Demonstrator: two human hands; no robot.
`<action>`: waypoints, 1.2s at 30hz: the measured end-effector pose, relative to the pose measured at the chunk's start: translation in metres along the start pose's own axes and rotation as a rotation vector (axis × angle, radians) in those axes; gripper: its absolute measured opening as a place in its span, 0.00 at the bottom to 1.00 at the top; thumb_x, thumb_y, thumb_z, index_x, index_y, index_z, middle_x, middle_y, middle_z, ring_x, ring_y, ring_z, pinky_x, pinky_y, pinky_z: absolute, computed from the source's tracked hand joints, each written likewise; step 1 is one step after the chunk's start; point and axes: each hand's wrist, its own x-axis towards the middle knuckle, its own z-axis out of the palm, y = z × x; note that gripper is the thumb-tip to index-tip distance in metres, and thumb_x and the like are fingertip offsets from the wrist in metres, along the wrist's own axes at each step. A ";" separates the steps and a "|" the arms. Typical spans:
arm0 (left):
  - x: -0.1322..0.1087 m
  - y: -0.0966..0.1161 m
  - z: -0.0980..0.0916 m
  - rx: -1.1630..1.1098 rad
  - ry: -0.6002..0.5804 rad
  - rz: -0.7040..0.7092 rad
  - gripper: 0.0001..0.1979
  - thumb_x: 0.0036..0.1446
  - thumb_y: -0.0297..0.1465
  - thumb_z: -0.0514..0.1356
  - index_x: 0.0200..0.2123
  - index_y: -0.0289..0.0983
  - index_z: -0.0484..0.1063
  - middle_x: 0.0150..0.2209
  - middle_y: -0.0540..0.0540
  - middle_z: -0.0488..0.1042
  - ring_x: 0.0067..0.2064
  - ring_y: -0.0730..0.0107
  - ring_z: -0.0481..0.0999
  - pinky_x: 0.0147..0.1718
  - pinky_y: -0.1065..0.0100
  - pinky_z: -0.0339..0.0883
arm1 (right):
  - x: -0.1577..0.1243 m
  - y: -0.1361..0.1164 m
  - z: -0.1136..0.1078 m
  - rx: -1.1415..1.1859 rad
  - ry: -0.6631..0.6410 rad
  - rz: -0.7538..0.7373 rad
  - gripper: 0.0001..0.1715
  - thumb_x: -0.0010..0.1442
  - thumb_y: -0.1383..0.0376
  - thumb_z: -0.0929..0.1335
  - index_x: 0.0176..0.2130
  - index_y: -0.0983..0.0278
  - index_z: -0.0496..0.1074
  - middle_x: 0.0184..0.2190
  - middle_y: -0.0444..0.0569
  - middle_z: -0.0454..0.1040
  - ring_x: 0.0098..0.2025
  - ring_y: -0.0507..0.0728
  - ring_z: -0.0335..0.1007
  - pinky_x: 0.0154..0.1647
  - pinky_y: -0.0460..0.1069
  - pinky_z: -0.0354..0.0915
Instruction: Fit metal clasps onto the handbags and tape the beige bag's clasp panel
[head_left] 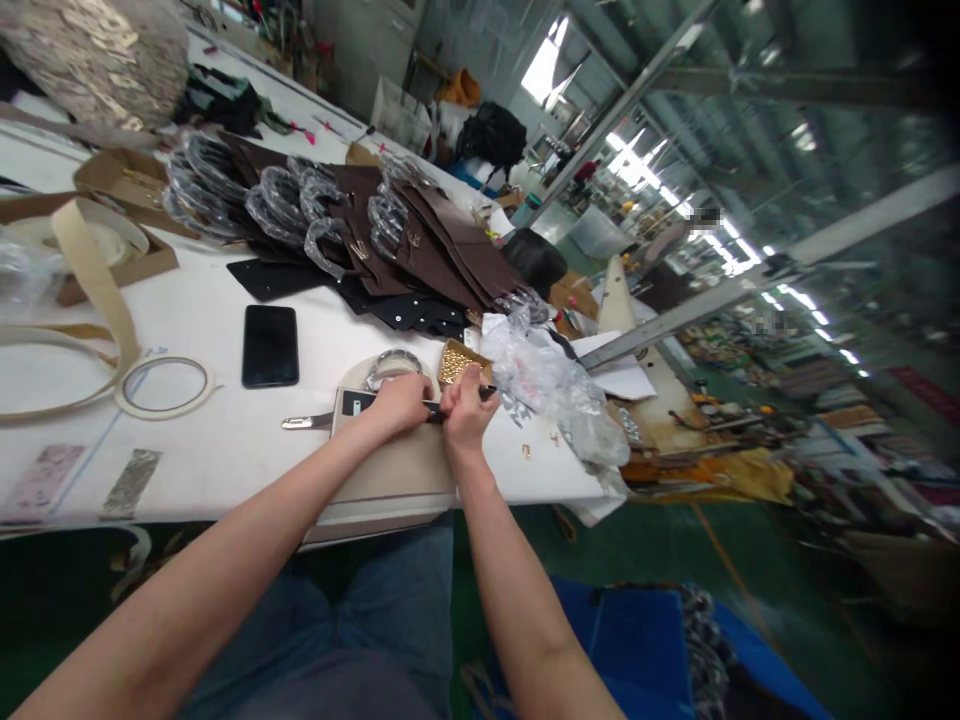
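Observation:
A beige bag [397, 470] with dark trim lies at the table's front edge, directly before me. My left hand [403, 402] is closed over its upper edge, fingers curled down onto it. A dark strap with a metal end piece [306, 423] sticks out to the bag's left. In my right hand [466, 408] is a slim black tool [487, 392], gripped in the fist close to the left hand; its working tip is hidden. Just behind the hands are a plastic-wrapped ring handle [394, 366] and a small box of gold-coloured hardware [454, 362].
A black phone [270, 346] and a tape roll [165, 388] lie to the left. Dark brown bags with wrapped handles [360, 215] are piled behind. Crumpled clear plastic [555, 380] and small gold pieces [526, 452] lie right. A metal bar [675, 310] slants across the right.

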 end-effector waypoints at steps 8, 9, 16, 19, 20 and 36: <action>-0.070 -0.005 -0.098 -0.036 0.461 0.213 0.11 0.71 0.25 0.62 0.51 0.40 0.82 0.56 0.41 0.83 0.59 0.53 0.80 0.65 0.53 0.68 | 0.015 -0.049 -0.016 0.164 0.008 -0.141 0.43 0.76 0.35 0.70 0.26 0.58 0.52 0.21 0.37 0.49 0.18 0.49 0.45 0.16 0.48 0.49; -0.079 -0.015 -0.110 -0.065 0.536 0.165 0.09 0.72 0.28 0.64 0.51 0.40 0.82 0.54 0.42 0.83 0.56 0.54 0.81 0.63 0.53 0.71 | 0.012 -0.053 -0.012 0.160 -0.030 -0.137 0.43 0.76 0.35 0.71 0.26 0.58 0.54 0.22 0.38 0.51 0.19 0.49 0.48 0.17 0.48 0.51; -0.094 -0.081 -0.104 -0.271 0.342 -0.307 0.23 0.62 0.41 0.73 0.54 0.34 0.78 0.46 0.38 0.83 0.43 0.55 0.83 0.41 0.60 0.75 | -0.020 -0.053 0.054 0.317 -0.140 -0.041 0.34 0.72 0.37 0.76 0.33 0.57 0.63 0.23 0.36 0.54 0.20 0.50 0.47 0.18 0.48 0.50; -0.088 -0.093 -0.083 -0.401 0.209 -0.354 0.16 0.61 0.38 0.71 0.46 0.33 0.80 0.40 0.39 0.84 0.42 0.56 0.83 0.40 0.62 0.73 | -0.027 -0.045 0.081 0.345 -0.181 0.026 0.37 0.72 0.35 0.75 0.31 0.58 0.61 0.23 0.36 0.52 0.20 0.50 0.47 0.19 0.48 0.51; -0.086 -0.095 -0.079 -0.437 0.197 -0.356 0.13 0.61 0.37 0.70 0.44 0.33 0.80 0.38 0.40 0.84 0.41 0.56 0.83 0.38 0.63 0.72 | -0.028 -0.043 0.087 0.332 -0.187 0.049 0.39 0.72 0.34 0.74 0.29 0.58 0.60 0.22 0.36 0.52 0.20 0.50 0.47 0.19 0.49 0.51; -0.097 -0.101 -0.061 -0.413 0.322 -0.223 0.05 0.65 0.33 0.67 0.41 0.38 0.79 0.34 0.48 0.82 0.35 0.61 0.80 0.35 0.64 0.64 | -0.039 -0.022 0.128 -0.076 -0.202 0.010 0.44 0.74 0.29 0.66 0.24 0.56 0.55 0.17 0.39 0.56 0.18 0.52 0.55 0.18 0.51 0.57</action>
